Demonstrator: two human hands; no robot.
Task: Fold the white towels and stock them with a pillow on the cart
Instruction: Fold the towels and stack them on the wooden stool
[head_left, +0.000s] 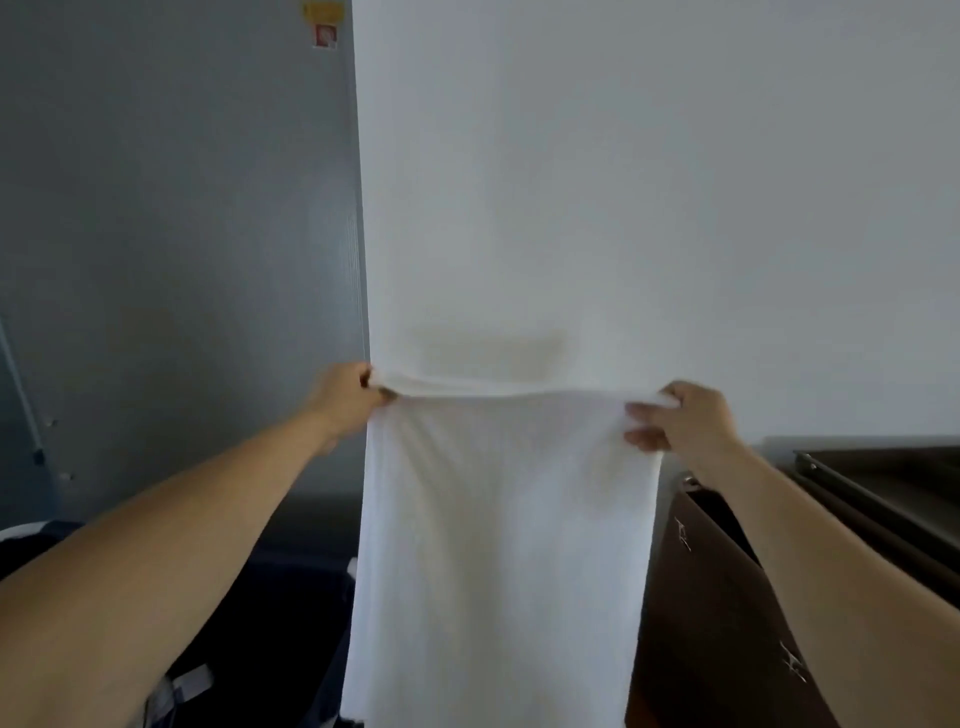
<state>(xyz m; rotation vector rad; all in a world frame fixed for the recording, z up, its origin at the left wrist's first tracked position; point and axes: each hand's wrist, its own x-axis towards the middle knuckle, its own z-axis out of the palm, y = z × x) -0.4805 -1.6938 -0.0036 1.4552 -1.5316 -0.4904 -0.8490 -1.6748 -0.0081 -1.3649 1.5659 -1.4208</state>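
A white towel (498, 545) hangs straight down in front of me, held up by its top edge at chest height. My left hand (345, 397) pinches the top left corner, where the cloth bunches into a few layers. My right hand (680, 418) grips the top right corner with the fingers curled over the edge. The top edge is stretched almost level between both hands. The towel's lower end runs out of the bottom of the view. No pillow shows.
A white wall (675, 208) stands close ahead, with a grey door or panel (182, 234) to its left. A dark brown cart or cabinet (727, 597) with a dark tray top (893, 483) stands at the right. Dark fabric (270, 623) lies low on the left.
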